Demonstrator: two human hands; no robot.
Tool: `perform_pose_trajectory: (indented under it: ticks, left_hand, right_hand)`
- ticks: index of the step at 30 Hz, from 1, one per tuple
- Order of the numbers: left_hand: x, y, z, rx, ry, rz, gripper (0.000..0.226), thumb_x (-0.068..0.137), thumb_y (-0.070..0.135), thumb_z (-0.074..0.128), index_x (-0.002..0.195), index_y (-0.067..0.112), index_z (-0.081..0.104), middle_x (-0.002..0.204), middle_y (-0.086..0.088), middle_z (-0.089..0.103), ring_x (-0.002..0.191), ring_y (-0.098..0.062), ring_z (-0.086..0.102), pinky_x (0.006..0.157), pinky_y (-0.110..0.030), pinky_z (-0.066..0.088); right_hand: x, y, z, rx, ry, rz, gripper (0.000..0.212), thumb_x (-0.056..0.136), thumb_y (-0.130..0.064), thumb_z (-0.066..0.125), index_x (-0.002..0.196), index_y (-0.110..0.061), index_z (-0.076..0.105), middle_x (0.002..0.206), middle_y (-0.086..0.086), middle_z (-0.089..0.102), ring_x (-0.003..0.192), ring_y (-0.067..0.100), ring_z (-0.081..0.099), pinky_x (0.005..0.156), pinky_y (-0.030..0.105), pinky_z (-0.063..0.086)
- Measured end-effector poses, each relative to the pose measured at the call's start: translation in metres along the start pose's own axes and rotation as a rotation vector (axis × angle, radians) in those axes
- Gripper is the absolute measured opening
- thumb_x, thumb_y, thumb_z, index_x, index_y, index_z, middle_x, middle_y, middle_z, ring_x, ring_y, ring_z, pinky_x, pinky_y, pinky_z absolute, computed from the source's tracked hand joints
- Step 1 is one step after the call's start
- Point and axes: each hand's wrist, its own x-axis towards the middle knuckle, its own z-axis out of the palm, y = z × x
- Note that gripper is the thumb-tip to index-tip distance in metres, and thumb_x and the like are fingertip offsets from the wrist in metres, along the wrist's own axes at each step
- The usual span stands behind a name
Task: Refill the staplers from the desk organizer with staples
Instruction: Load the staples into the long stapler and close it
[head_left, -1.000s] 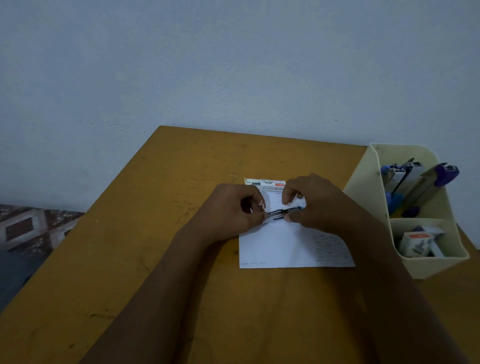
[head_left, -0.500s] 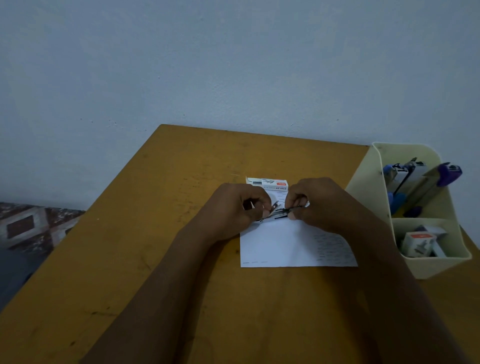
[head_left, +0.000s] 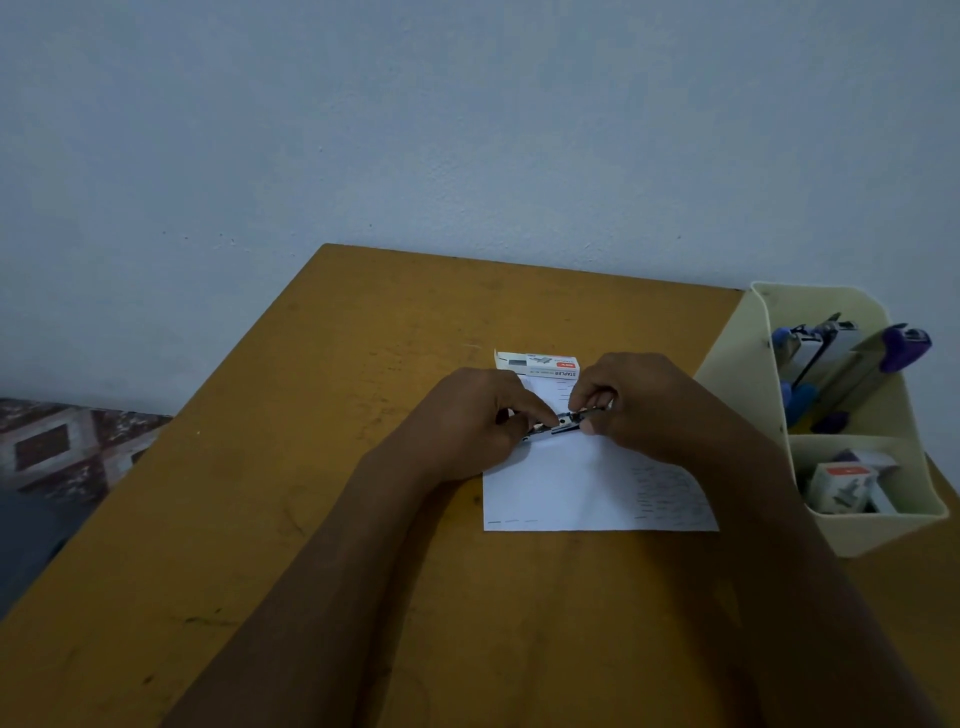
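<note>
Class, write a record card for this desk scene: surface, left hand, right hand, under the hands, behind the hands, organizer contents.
Surface: wooden table
Left hand: pinches the small stapler at its left end
Right hand: pinches its right end
Under the hands: white paper sheet
Behind the hands: staple box
Organizer: right of the paper; staplers in back compartment, small boxes in front

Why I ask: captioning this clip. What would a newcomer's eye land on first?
In the centre, the left hand and right hand pinch a small dark stapler over a white sheet, a staple box just behind it. At the right, a cream desk organizer holds blue and purple staplers.
</note>
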Motion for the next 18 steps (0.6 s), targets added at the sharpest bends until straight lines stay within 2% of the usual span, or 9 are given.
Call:
perform_pose_trajectory:
  ticks: [2,4,6,9,11,14,16,18]
  left_hand:
    - [0.000,0.000,0.000,0.008,-0.016,-0.009,0.031,0.086,0.004,0.059,0.105,0.024,0.074,0.102,0.002,0.072,0.085,-0.016,0.064,0.073,-0.031,0.053]
    - [0.001,0.000,0.000,0.031,-0.038,-0.011,0.032,0.087,0.005,0.057,0.108,0.024,0.072,0.105,0.001,0.071,0.088,-0.017,0.063,0.076,-0.033,0.053]
    - [0.001,0.000,0.000,0.049,-0.054,-0.013,0.033,0.087,0.006,0.056,0.110,0.024,0.071,0.106,0.000,0.070,0.091,-0.017,0.063,0.077,-0.033,0.052]
    - [0.001,0.002,-0.001,0.048,-0.060,-0.025,0.032,0.088,0.007,0.056,0.110,0.025,0.071,0.107,0.001,0.069,0.089,-0.016,0.062,0.076,-0.030,0.051]
    - [0.000,0.003,-0.003,0.030,-0.045,-0.041,0.028,0.088,0.010,0.058,0.108,0.024,0.071,0.104,0.002,0.069,0.084,-0.014,0.061,0.072,-0.028,0.050]
    - [-0.002,0.005,-0.009,0.009,-0.054,-0.113,0.022,0.084,0.025,0.067,0.106,0.025,0.065,0.091,0.009,0.064,0.074,-0.009,0.058,0.066,-0.026,0.047]
    - [-0.003,0.004,-0.014,0.068,-0.116,-0.180,0.034,0.079,0.041,0.072,0.108,0.028,0.060,0.092,0.011,0.060,0.074,-0.005,0.055,0.066,-0.026,0.046]
    - [-0.004,0.001,-0.019,0.185,-0.156,-0.214,0.037,0.075,0.048,0.072,0.104,0.028,0.060,0.095,0.011,0.057,0.080,-0.006,0.054,0.068,-0.027,0.048]
  right_hand:
    - [0.002,0.001,0.000,-0.048,-0.005,-0.001,0.021,0.076,-0.013,0.072,0.095,-0.019,0.070,0.102,0.000,0.061,0.092,0.013,0.052,0.074,0.020,0.036]
    - [0.002,0.001,0.000,-0.064,-0.004,0.008,0.019,0.077,-0.013,0.071,0.095,-0.019,0.071,0.104,0.000,0.061,0.092,0.012,0.052,0.070,0.015,0.034]
    - [0.001,0.001,0.000,-0.050,0.011,0.012,0.017,0.077,-0.011,0.071,0.093,-0.018,0.071,0.102,0.000,0.062,0.088,0.010,0.050,0.063,0.011,0.032]
    - [0.000,0.000,0.000,-0.042,0.041,-0.004,0.015,0.076,-0.010,0.071,0.089,-0.017,0.071,0.097,-0.001,0.062,0.089,0.012,0.053,0.060,0.013,0.031]
    - [0.000,0.001,0.000,-0.033,0.051,-0.007,0.013,0.076,-0.009,0.070,0.086,-0.017,0.070,0.090,-0.003,0.059,0.087,0.012,0.053,0.061,0.007,0.032]
    - [0.000,0.004,0.003,-0.014,0.071,-0.034,0.011,0.075,-0.007,0.067,0.081,-0.017,0.068,0.083,-0.005,0.056,0.085,0.014,0.053,0.064,0.006,0.030]
    - [0.000,0.005,0.003,-0.008,0.081,-0.028,0.011,0.078,-0.007,0.065,0.081,-0.018,0.065,0.086,-0.004,0.057,0.084,0.012,0.048,0.065,0.010,0.031]
    - [0.001,0.007,0.004,0.008,0.086,-0.013,0.013,0.079,-0.007,0.063,0.080,-0.020,0.062,0.090,-0.002,0.057,0.085,0.012,0.045,0.068,0.019,0.036]
